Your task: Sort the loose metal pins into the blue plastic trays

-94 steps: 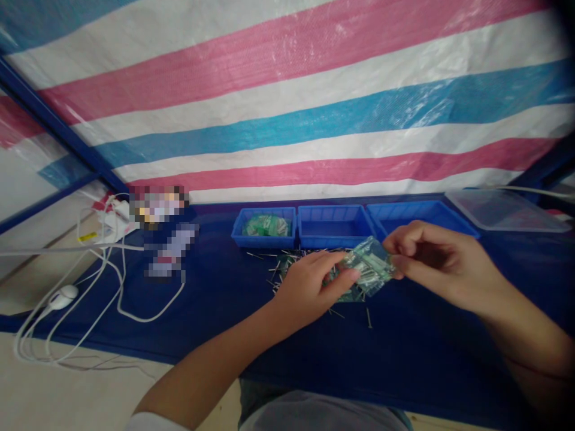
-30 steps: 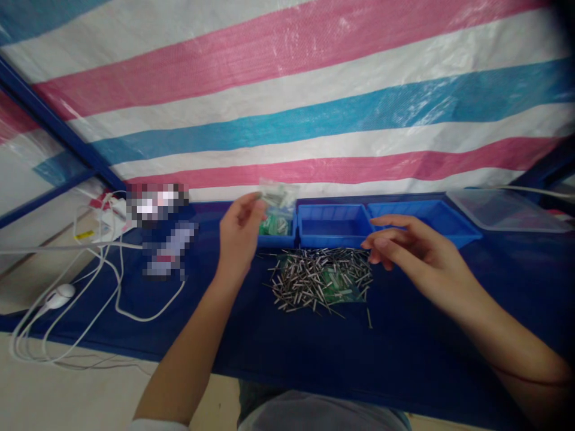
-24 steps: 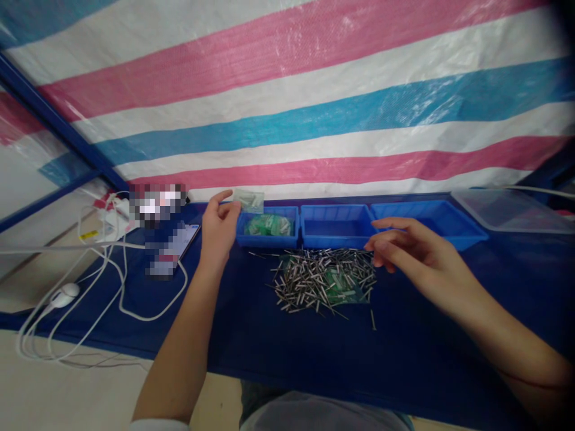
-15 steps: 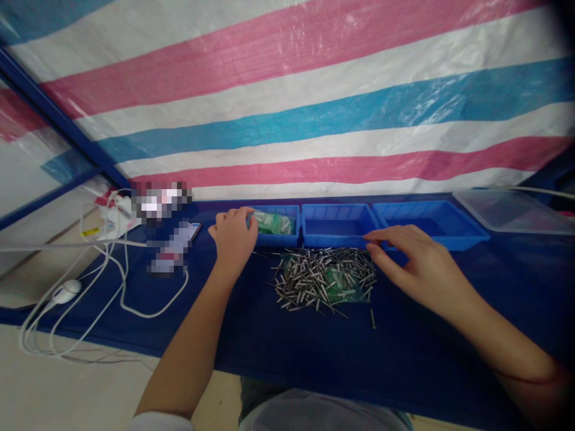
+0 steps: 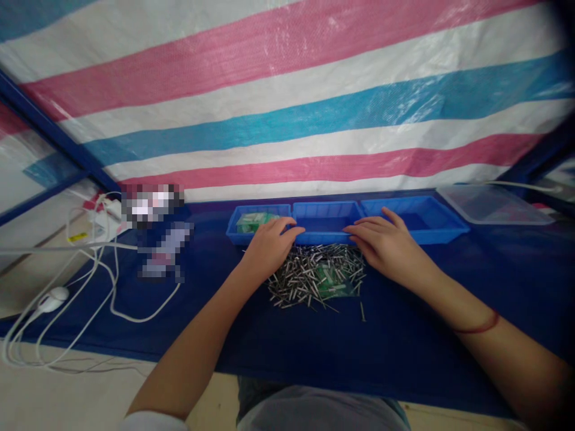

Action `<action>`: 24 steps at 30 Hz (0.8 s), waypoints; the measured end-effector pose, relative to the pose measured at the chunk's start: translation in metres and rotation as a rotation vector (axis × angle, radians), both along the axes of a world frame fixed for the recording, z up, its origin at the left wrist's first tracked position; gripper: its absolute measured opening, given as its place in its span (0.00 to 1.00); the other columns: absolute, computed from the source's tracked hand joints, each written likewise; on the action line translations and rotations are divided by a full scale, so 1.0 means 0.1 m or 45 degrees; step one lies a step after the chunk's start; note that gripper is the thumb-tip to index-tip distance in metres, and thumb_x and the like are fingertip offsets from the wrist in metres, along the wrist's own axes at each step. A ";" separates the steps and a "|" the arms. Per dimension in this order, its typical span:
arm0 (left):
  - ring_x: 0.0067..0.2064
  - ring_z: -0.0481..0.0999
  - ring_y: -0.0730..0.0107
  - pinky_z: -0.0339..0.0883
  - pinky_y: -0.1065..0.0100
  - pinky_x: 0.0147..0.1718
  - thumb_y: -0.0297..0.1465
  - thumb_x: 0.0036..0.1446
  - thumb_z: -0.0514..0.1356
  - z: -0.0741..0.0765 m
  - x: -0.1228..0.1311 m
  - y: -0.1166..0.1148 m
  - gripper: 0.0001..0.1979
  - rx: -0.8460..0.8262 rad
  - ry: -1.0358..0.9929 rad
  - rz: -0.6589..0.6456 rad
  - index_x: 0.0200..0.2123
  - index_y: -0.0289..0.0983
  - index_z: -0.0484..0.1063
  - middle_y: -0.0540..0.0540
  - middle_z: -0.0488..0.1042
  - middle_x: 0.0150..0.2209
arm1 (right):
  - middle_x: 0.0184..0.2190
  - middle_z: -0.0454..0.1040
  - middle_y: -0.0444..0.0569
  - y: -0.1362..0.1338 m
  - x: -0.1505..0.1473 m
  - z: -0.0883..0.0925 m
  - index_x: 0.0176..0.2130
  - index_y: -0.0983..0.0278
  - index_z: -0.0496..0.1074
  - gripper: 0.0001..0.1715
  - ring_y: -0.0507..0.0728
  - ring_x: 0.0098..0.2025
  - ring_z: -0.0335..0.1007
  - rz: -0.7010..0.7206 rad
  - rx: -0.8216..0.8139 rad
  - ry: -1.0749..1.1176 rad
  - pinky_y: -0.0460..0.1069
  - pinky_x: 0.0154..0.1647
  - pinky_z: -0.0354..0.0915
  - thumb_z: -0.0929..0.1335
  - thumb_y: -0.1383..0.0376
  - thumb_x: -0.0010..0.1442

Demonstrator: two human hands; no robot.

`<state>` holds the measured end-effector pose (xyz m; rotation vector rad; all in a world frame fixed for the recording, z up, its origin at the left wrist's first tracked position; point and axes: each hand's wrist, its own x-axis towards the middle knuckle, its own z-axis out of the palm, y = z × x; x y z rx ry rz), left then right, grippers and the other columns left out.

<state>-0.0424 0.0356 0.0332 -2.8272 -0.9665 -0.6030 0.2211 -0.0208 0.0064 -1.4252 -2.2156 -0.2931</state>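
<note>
My left hand [image 5: 271, 245] is open with its fingers apart, at the front left corner of the middle blue bin [image 5: 327, 234]. The fingertips of my right hand [image 5: 381, 244] touch or nearly touch that bin's front right corner, with one finger raised apart from the others. Inside the left blue bin [image 5: 231, 234] lie small clear-and-green packets [image 5: 254, 221]. In front of the bins is a heap of metal nails or screws [image 5: 291, 281], partly covered by my left hand. A green-tinted packet [image 5: 332, 281] lies on the heap, and one loose nail or screw [image 5: 362, 311] lies nearer me.
The right blue bin [image 5: 442, 233] stands beside the middle one, with a clear plastic lid [image 5: 494, 205] farther right. White cables [image 5: 148, 317] and a power strip [image 5: 110, 221] lie on the left, near a blurred phone-like item [image 5: 166, 251]. A striped sheet [image 5: 287, 126] hangs behind.
My left hand has moved right, from the left bin to the middle bin's front left corner. My right hand stays by that bin's right corner. The view has shifted slightly.
</note>
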 end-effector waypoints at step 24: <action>0.48 0.71 0.65 0.65 0.58 0.50 0.26 0.63 0.52 0.30 -0.13 -0.21 0.12 -0.110 -0.307 -0.153 0.46 0.38 0.72 0.44 0.73 0.45 | 0.35 0.79 0.56 -0.10 0.22 0.17 0.40 0.65 0.73 0.29 0.66 0.38 0.76 -0.432 -0.330 0.331 0.57 0.39 0.67 0.59 0.45 0.62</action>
